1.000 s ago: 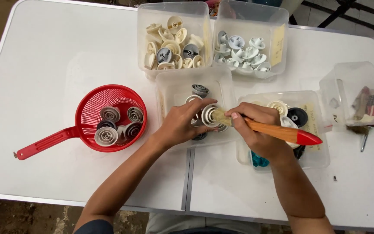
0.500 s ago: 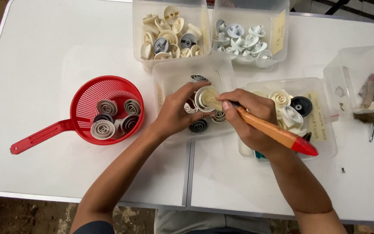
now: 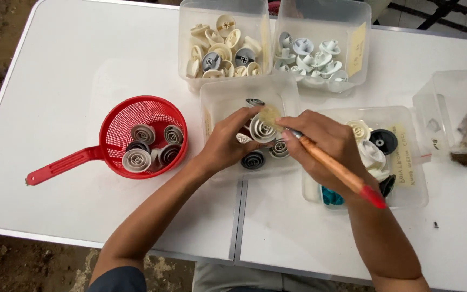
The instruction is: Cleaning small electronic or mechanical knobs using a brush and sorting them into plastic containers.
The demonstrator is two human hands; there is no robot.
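Over the middle clear tub [image 3: 212,108], the left hand [image 3: 228,145] is gripping a white ribbed knob [image 3: 261,128] by its rim, grooved face turned up. The right hand [image 3: 325,145] is pinching an orange-handled brush [image 3: 337,168] low on the handle, like a pen, and the pale bristles are touching the knob's upper edge. My read: the brush is working the grooves, so short strokes along the rings with the knob kept over the tub should be doing it best, fingers staying off the face so the bristles reach every groove. Both wrists are hanging above the tub, forearms coming in from the near table [image 3: 82,70] edge, and the brush handle is pointing back toward the right elbow. More knobs are lying under the hands in that tub. Further knobs are sitting in the red strainer [image 3: 115,121] well to the left. Two tubs of pale knobs [image 3: 220,48] are standing just behind.
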